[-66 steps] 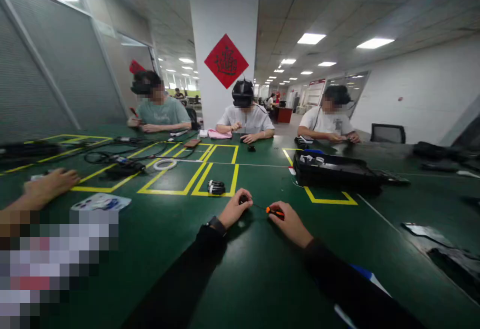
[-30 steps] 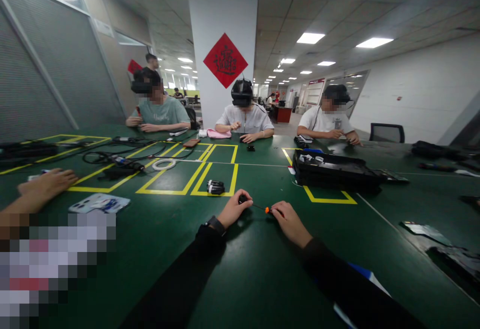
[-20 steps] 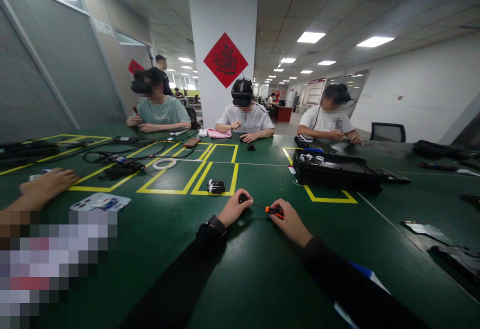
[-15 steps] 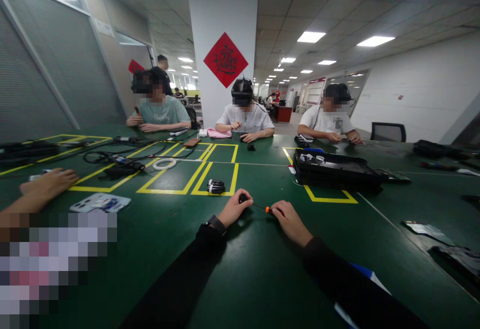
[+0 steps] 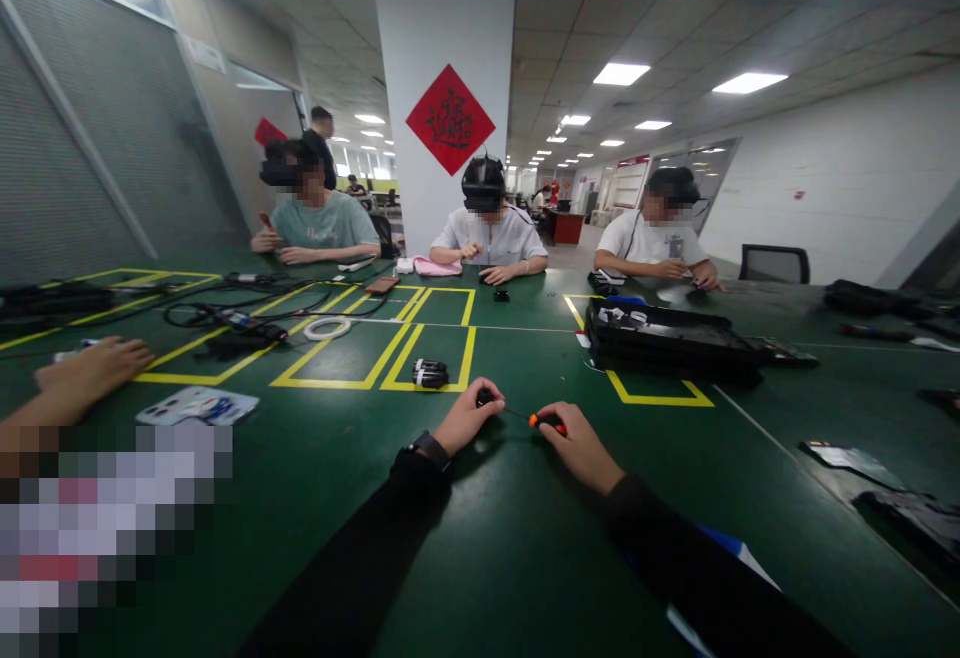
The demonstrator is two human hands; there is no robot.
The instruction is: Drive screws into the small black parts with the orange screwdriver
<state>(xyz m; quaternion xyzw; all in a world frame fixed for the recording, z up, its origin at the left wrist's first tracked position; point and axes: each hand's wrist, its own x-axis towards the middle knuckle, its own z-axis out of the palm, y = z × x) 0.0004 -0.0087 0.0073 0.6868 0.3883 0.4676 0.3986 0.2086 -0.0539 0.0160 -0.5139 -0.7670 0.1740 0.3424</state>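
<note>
A green table (image 5: 510, 558) lies under the grip. Beyond the grip hangs a red sign (image 5: 451, 119); its dark characters are too blurred to read, and no brand is legible. A black tray (image 5: 667, 338) sits beyond the grip, to its right. The left hand (image 5: 461, 426) has its fingers closed on a small black part, and the right hand (image 5: 589, 453) is clamped on the handle of a screwdriver (image 5: 534, 421). Beyond the left grip, to its left, lie black tubes (image 5: 430, 373). The screwdriver's thin shaft spans the gap between the hands, its tip at the black part (image 5: 484, 397). The work looks under way; how much is done or left cannot be told.
</note>
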